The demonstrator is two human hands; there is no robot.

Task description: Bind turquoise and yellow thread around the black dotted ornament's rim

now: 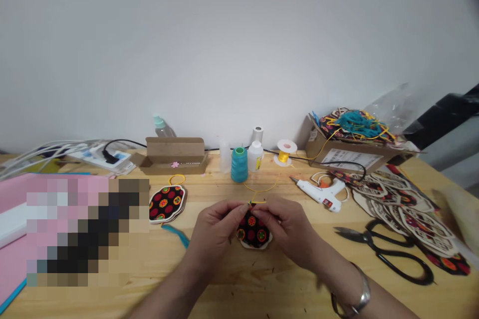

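My left hand (215, 227) and my right hand (286, 227) meet over the middle of the wooden table (239, 289). Both pinch a yellow cord (258, 201) at the top of a small black fabric ornament (253, 232) with red and orange flowers. The ornament lies on the table between my fingers, partly hidden by them. The cord loops back toward a small spool of yellow cord (285, 152). A finished ornament (166, 203) with a yellow loop lies to the left.
A white glue gun (322, 192) and black scissors (389, 248) lie right, beside several cut ornament pieces (411, 214). A cardboard box (348, 152) of cords, a teal thread cone (239, 164), small white bottles and an open flat carton (174, 155) stand at the back. Pink sheets (15, 194) lie left.
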